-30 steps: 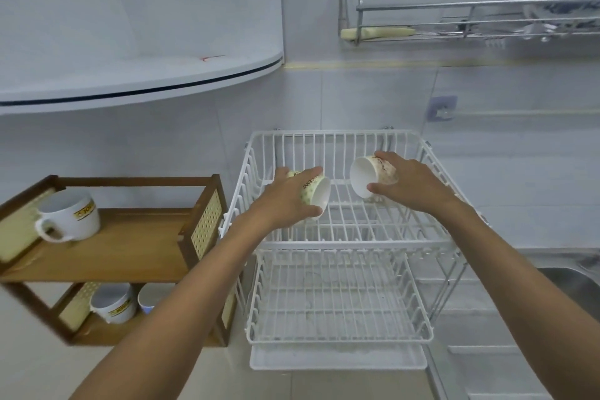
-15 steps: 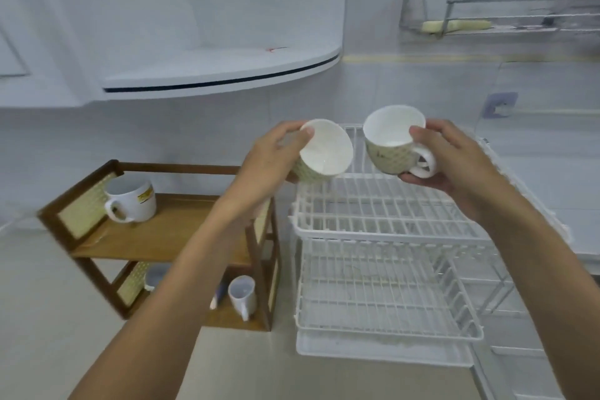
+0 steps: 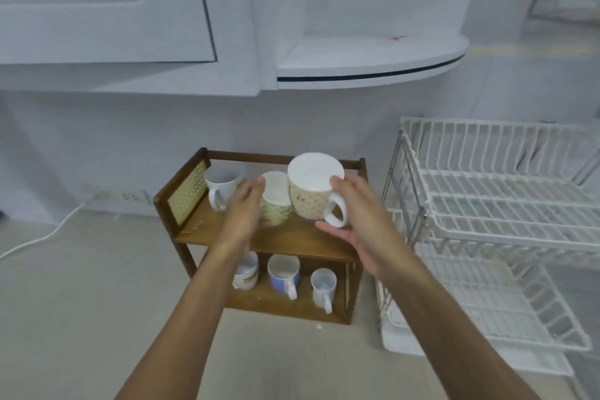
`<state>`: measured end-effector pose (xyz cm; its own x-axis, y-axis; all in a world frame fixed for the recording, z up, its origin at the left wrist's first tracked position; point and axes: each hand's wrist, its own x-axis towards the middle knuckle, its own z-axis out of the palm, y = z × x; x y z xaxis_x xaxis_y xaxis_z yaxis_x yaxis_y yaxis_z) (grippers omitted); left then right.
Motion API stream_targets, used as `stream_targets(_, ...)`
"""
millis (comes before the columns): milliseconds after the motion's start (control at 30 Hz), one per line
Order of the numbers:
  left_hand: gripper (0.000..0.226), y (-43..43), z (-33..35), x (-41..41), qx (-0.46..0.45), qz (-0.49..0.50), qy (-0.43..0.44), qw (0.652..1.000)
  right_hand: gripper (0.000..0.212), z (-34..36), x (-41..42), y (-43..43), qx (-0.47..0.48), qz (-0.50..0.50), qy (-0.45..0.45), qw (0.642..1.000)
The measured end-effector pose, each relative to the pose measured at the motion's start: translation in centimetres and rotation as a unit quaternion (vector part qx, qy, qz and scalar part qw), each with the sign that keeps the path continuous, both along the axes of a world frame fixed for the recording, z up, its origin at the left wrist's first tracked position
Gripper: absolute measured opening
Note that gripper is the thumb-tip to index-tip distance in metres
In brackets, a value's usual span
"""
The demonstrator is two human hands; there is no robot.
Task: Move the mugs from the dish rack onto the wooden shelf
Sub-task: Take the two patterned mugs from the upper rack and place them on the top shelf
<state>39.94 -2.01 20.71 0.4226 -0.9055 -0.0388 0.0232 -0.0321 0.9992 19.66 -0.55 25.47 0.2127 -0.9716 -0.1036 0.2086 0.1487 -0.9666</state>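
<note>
My left hand (image 3: 243, 208) grips a green-patterned mug (image 3: 276, 204) just above the top board of the wooden shelf (image 3: 302, 242). My right hand (image 3: 354, 214) holds a cream-patterned mug (image 3: 311, 191) by its handle side, tilted with its white inside facing me, right beside the green one. A white mug (image 3: 220, 185) stands at the top board's back left. On the lower board stand three mugs: a white one with a yellow label (image 3: 246, 273), a blue one (image 3: 283, 273) and a small pale one (image 3: 323, 286). The white wire dish rack (image 3: 506, 204) to the right holds no mugs that I can see.
A white cabinet and a rounded corner shelf (image 3: 370, 65) hang over the counter. A wall socket strip (image 3: 120, 195) with a white cable (image 3: 39, 237) sits at the left. A white drip tray (image 3: 402, 339) lies under the rack.
Both hands have carried their mugs leftward from the dish rack to over the wooden shelf's top board. My view has swung left, so the rack now sits at the right.
</note>
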Motion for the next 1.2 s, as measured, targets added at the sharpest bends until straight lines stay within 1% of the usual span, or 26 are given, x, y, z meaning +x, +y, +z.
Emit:
stream_targets(167, 0.025, -1.6, -2.6, 1.5, 0.044, 0.003, -0.004, 0.999, 0.042, -4.9, 3.2, -0.1, 0.023, -0.101, 0.027, 0.994)
stream_targets(267, 0.025, -2.4, -3.2, 1.5, 0.055, 0.007, -0.005, 0.998, 0.043, -7.1, 3.7, -0.4, 0.028, -0.139, 0.042, 0.989)
stream_targets(333, 0.023, -3.1, -3.6, 1.4, 0.055, 0.005, -0.012, 0.998, 0.046, -7.9, 3.9, -0.9, 0.027, -0.159, 0.074, 0.984)
stream_targets(400, 0.025, -3.9, -3.6, 1.4, 0.05, 0.006, -0.033, 0.998, 0.047, -8.2, 4.0, -1.5, 0.026, -0.17, 0.099, 0.98)
stream_targets(500, 0.037, -5.1, -3.6, 1.3, 0.05, 0.007, -0.066, 0.997, 0.05, -8.5, 4.2, -2.3, 0.029, -0.186, 0.119, 0.975)
stream_targets(600, 0.042, -5.9, -3.7, 1.3, 0.06, 0.01, -0.054, 0.997, 0.052, -8.7, 4.5, -3.0, 0.019, -0.2, 0.146, 0.969)
stream_targets(800, 0.043, -6.3, -4.1, 1.7, 0.076, 0.036, -0.026, 0.996, 0.051, -8.0, 5.4, -3.9, -0.01, -0.22, 0.209, 0.953)
stream_targets(833, 0.042, -6.3, -4.2, 1.7, 0.071, 0.038, -0.026, 0.996, 0.05, -8.0, 5.5, -3.9, -0.025, -0.223, 0.237, 0.945)
stream_targets(933, 0.04, -6.0, -4.5, 1.7, 0.055, 0.03, -0.037, 0.997, 0.047, -8.5, 5.3, -3.7, -0.07, -0.242, 0.348, 0.903)
stream_targets(1000, 0.044, -5.8, -5.0, 1.7, 0.055, 0.03, -0.066, 0.996, 0.047, -8.9, 5.4, -3.4, -0.089, -0.25, 0.39, 0.882)
stream_targets(1100, 0.049, -5.6, -5.4, 1.7, 0.051, 0.035, -0.125, 0.99, 0.048, -9.4, 5.9, -3.0, -0.126, -0.263, 0.429, 0.855)
stream_targets(1200, 0.051, -5.2, -5.2, 1.6, 0.056, 0.04, -0.167, 0.984, 0.051, -9.9, 6.3, -2.9, -0.151, -0.269, 0.435, 0.846)
